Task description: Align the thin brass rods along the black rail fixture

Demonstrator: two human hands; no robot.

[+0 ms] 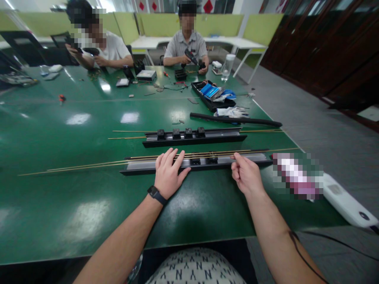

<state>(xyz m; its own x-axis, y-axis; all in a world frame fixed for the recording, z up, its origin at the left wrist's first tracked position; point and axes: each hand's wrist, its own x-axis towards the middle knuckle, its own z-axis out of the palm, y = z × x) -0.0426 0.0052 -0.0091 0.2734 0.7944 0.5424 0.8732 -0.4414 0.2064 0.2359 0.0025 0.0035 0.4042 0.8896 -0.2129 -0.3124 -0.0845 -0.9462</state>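
A long black channel rail (139,170) lies across the green table in front of me, with thin brass-coloured rods (89,165) running along it and out past its left end. My left hand (170,171) rests on the rail and rods, palm down with fingers spread. Between my hands, small black blocks (212,157) sit in the channel. My right hand (245,171) has thumb and index finger pinched at a brass rod over the right part of the rail. Behind lies a second black rail (195,140) with several black blocks (176,133) and more rods.
Beyond the rails are a black bar (237,119), white gloves (232,112) and a black tray (211,103) with blue items. A white device (345,201) lies at the right edge. Two people sit opposite, one holding a power drill (192,57). A clear bottle (227,67) stands far right.
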